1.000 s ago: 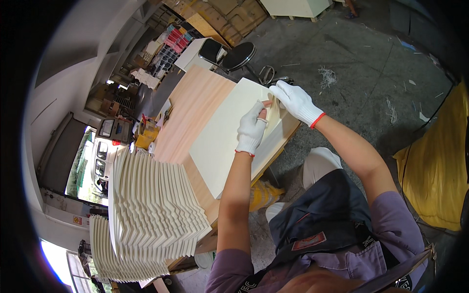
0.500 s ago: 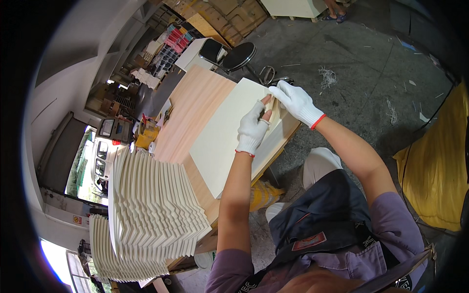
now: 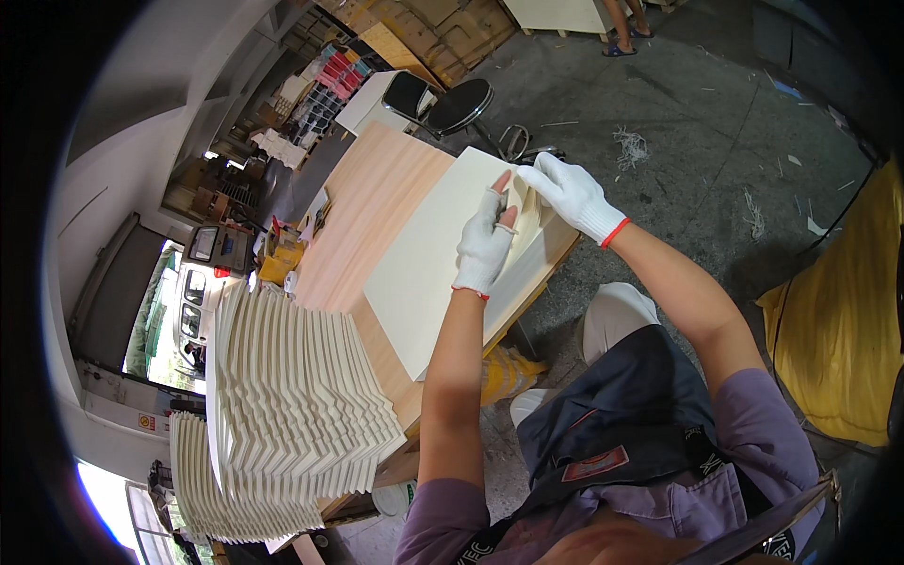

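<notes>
The left hand (image 3: 485, 245) is lying palm-down over the pale paper stack (image 3: 424, 273), its bare thumb and forefinger standing wide apart, nothing visibly pinched between them. The right hand (image 3: 574, 198) is bending over the stack's right edge, where the paper is curling up; whether its hidden fingertips are gripping any, I cannot tell. The stack is sitting on the right side of the wooden table (image 3: 367, 188), probably so that its edge is facing the worker. The glove's cut-away tips are likely giving a better feel for thin sheets. The folded pile (image 3: 301, 386) is standing near left, seemingly keeping clear of the hands. And compared with half a second ago, the left forefinger is reaching farther out, the right hand is holding about the same place, and a passer-by's legs (image 3: 621, 24), far right, are showing farther left.
</notes>
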